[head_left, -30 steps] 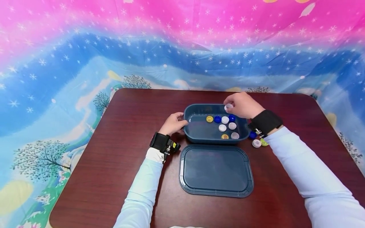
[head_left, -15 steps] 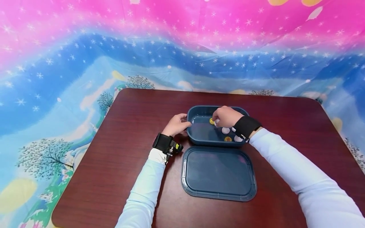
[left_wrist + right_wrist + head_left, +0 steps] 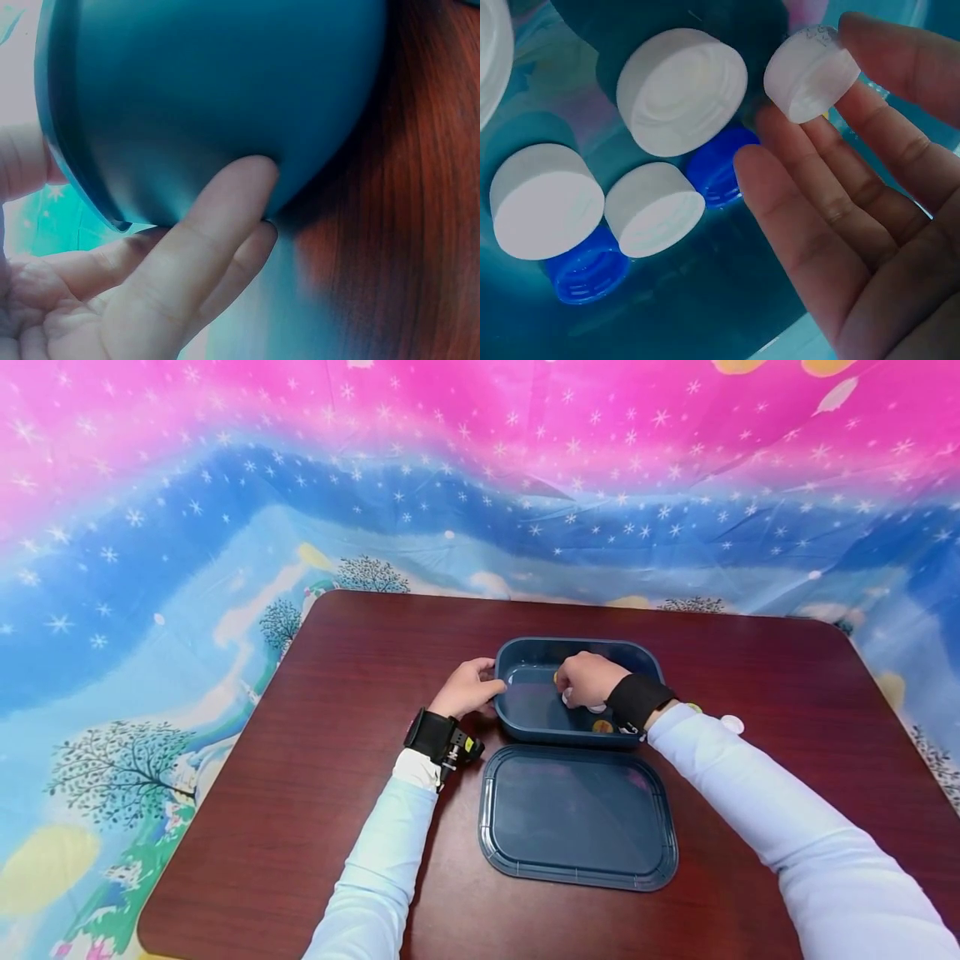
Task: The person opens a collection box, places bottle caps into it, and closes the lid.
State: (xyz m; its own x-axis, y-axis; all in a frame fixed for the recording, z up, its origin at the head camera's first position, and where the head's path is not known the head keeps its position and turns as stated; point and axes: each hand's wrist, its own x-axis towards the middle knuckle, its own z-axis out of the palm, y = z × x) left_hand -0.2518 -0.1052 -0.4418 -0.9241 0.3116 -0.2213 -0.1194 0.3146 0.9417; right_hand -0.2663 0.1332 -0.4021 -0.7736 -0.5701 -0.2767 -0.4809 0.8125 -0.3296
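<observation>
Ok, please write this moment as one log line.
left hand: grips navy oblong plastic box | right hand: holds white round plastic cap | navy rectangular plastic lid: beside box

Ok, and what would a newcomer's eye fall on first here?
Probably the pink and blue snowflake backdrop, filling the top of the head view. Next, the right hand, pinching a pale cap near white caps and blue caps inside the dark box, whose left end the left hand grips. The flat lid lies on the table, nearer the person.
</observation>
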